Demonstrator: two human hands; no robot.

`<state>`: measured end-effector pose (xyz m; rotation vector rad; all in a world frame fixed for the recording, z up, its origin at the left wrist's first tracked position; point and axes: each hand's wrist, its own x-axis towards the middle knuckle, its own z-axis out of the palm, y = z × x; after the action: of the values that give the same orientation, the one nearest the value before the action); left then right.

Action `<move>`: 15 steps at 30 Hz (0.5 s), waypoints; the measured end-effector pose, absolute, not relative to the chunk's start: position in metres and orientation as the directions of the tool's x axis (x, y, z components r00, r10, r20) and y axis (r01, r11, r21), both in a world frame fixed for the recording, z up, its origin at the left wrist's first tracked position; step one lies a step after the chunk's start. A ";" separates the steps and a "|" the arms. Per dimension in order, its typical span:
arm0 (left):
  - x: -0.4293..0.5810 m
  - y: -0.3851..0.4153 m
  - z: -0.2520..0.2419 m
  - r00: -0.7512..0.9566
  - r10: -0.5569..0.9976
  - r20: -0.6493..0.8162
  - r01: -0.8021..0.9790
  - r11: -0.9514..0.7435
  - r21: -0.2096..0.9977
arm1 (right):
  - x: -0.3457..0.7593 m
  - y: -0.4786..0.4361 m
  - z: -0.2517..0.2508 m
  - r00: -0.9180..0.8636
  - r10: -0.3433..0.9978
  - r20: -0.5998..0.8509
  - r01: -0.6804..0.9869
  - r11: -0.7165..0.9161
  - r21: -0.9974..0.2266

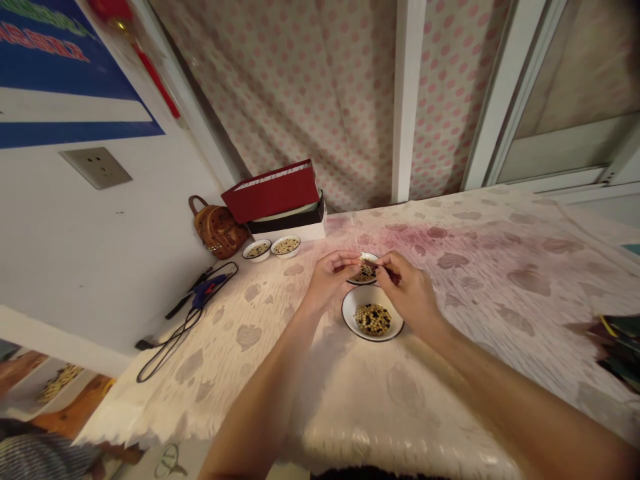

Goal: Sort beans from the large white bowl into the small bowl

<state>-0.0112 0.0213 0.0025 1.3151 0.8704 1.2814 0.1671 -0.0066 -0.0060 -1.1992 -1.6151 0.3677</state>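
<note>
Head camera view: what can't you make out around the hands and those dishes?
What the left hand and right hand pinch: hidden by their own fingers.
Most of the small dish: hidden by both hands.
Single grains in the two far dishes: too small.
Dark patterned item: blurred, cut off by the right edge.

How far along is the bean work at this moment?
Looks done: two bowls by the box hold beans, the right one pale beans. In hand: the left hand and right hand meet over a small dish of beans. Left: the front bowl holds a mound of mixed yellow and black beans.
</note>
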 end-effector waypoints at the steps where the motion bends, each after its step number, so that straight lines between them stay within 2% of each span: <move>1: -0.013 0.021 0.004 0.169 0.964 0.203 -0.138 -0.180 0.974 | 0.168 -0.006 -0.006 0.065 0.835 0.547 0.511 0.443 -0.736; 5: -0.018 0.012 0.012 0.354 0.926 0.128 0.064 -0.161 0.985 | 0.171 -0.003 -0.004 0.138 0.817 0.560 0.473 0.443 -0.762; 8: -0.019 0.007 0.015 0.466 0.880 0.085 0.226 -0.212 0.951 | 0.173 0.000 -0.004 0.166 0.803 0.572 0.448 0.456 -0.769; 11: -0.017 0.012 0.012 0.414 0.900 0.136 0.353 -0.296 0.887 | 0.175 0.002 -0.005 0.188 0.795 0.577 0.433 0.460 -0.775; 15: -0.014 0.037 0.006 0.202 0.956 0.213 0.528 -0.290 0.798 | 0.175 0.003 -0.007 0.179 0.806 0.565 0.421 0.456 -0.784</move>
<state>-0.0136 0.0373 0.0058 1.9074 1.3769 0.9633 0.1752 0.0030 -0.0067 -1.1538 -1.4443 0.3818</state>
